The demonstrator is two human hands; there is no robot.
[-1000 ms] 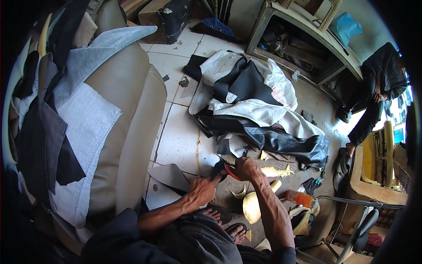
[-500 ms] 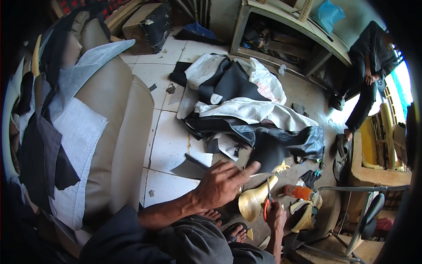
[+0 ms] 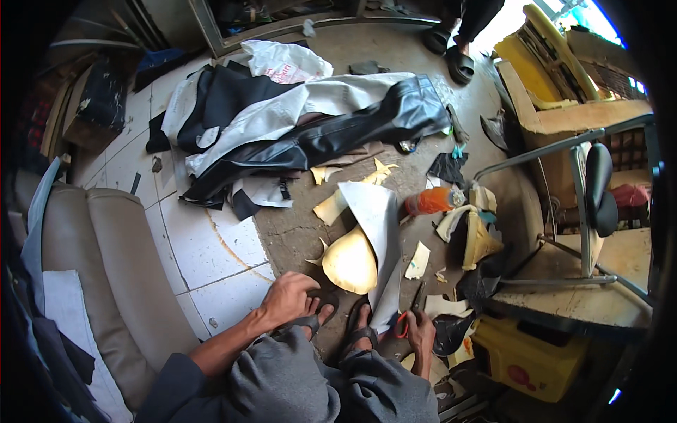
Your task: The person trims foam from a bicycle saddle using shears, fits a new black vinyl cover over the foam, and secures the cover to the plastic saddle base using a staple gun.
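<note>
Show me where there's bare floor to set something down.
White tiles between the tan cushion and the left hand look mostly bare, as does concrete between those tiles and the yellow rounded piece. It's crowded around the right hand: scissors, pale scraps, yellow box.

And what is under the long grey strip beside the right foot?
From under the grey strip, a rounded yellow piece shows at its left edge and a thinner yellow piece near its top. Their covered parts, and anything else beneath, cannot be seen.
</note>
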